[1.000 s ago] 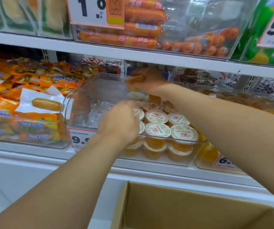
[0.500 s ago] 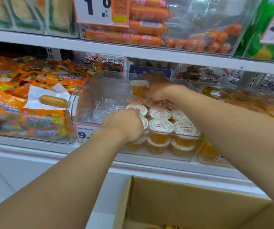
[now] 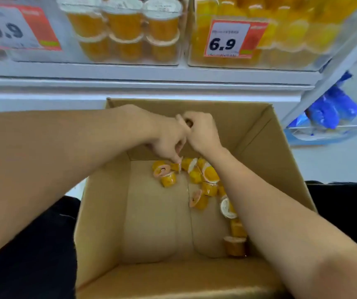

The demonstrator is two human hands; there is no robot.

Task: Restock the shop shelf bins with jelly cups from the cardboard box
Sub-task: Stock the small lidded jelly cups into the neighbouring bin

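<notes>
I look down into an open cardboard box (image 3: 248, 126). Several orange jelly cups (image 3: 207, 175) lie loose along its bottom, at the far side and the right wall. My left hand (image 3: 164, 134) reaches down inside the box, and its fingertips pinch the rim of one jelly cup (image 3: 174, 167) in the far pile. My right hand (image 3: 202, 131) hangs right beside it with curled fingers, its back towards me, so what it holds is hidden. Above, the clear shelf bin (image 3: 181, 39) shows stacked jelly cups behind its front wall.
A 9.9 price tag (image 3: 11, 29) hangs on the bin's front left. A second bin (image 3: 298, 39) of yellow cups with a 6.9 tag (image 3: 229, 39) stands to the right. Blue packets (image 3: 332, 108) lie on a low shelf at right. Dark clothing (image 3: 33, 255) flanks the box.
Both hands have left the shelf bin and dropped into the cardboard box. My view has tilted down from the shelf to the box's inside.
</notes>
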